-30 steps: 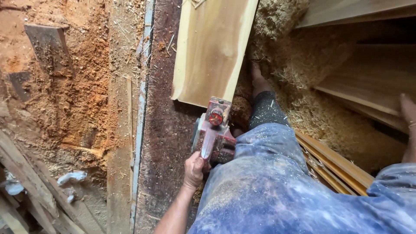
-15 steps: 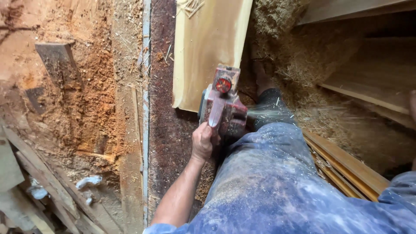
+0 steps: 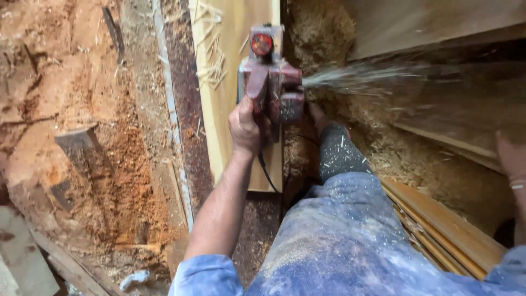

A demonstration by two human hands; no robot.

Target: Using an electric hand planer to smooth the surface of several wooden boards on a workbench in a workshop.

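Observation:
My left hand (image 3: 244, 127) grips the rear handle of a worn red electric planer (image 3: 269, 82). The planer rides on a pale wooden plank (image 3: 219, 115) that lies lengthwise on a rusty dark bench surface (image 3: 192, 142). A stream of wood chips (image 3: 356, 78) shoots out of the planer's right side. Thin curls of shavings lie on the plank ahead of the tool. My right hand (image 3: 512, 161) shows only partly at the right edge, with a band at the wrist, beside stacked boards. What it touches is cut off.
My leg in dusty blue trousers and a dark sock (image 3: 337, 156) stands in a heap of sawdust (image 3: 427, 164). Wooden boards (image 3: 449, 227) lie at the right. Reddish sawdust and a wood offcut (image 3: 76, 145) cover the ground at the left.
The planer and my left hand have moved forward along the plank, away from its near end. Chips now spray to the right. The view has shifted forward.

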